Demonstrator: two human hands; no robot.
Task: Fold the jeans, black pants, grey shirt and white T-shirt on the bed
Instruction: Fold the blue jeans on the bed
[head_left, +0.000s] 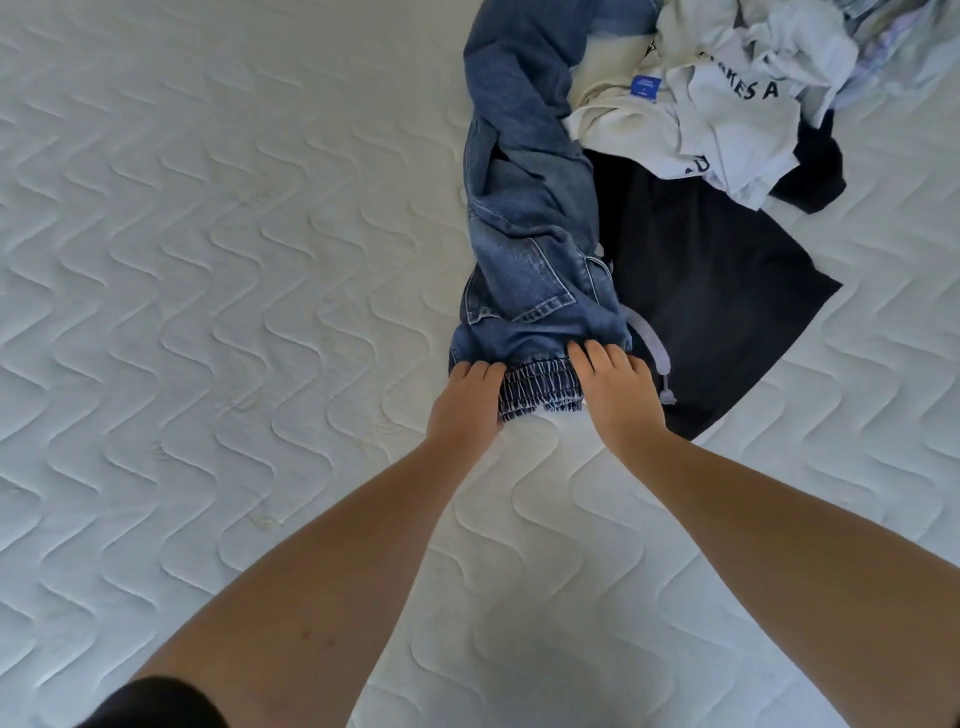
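On the bed (208, 312), jeans (524, 218) lie lengthwise, running away from the person, elastic waistband nearest. Left hand (467, 402) and right hand (615, 387) grip the waistband ends, fingers curled into denim. Black pants (701, 291) lie alongside at right.

Both hands gripping jeans (524, 228) waistband on the bed (208, 260), left hand (465, 402) just left of right hand (618, 387). Jeans stretching away beyond the grip. Black pants (701, 291) lying right of the grip, partly under jeans. White T-shirt (727, 98) bunching beyond-right, overlapping pants.
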